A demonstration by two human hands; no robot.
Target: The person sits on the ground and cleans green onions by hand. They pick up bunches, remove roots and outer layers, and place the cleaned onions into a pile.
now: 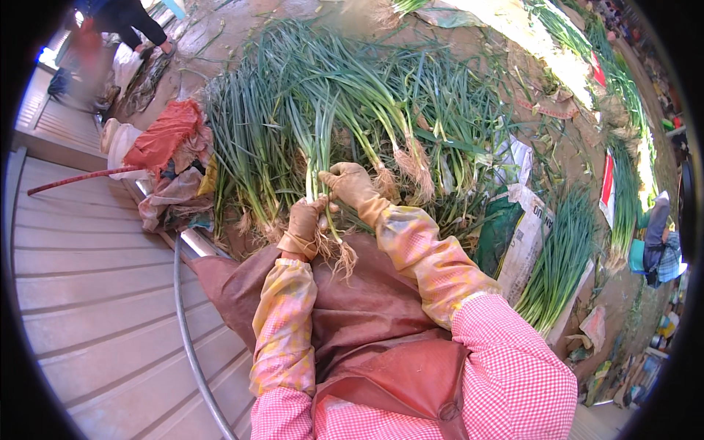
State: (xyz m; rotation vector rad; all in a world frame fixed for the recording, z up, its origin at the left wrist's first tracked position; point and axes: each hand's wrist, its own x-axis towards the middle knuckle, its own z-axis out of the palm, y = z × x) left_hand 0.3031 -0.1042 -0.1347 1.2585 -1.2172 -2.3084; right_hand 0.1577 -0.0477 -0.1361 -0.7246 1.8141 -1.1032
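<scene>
My left hand (303,223), in a tan glove, is closed around the lower stalks of a small bunch of green onions (312,176) over my lap. Their pale stems and stringy roots hang past the glove onto a brown apron (368,286). My right hand (352,184), gloved alike, is at the right side of the same bunch with its fingers curled near the stalks; whether it pinches one cannot be told. A large heap of green onions (247,121) spreads just beyond both hands, leaves pointing away. Several rooted bunches (404,151) lie on top of it.
At left are a corrugated metal wall (93,247), a grey hose (190,341) and a red ragged cloth (168,137). More green onions (566,258) lie at right beside a printed white sack (525,242). A person (129,22) stands at upper left on the littered ground.
</scene>
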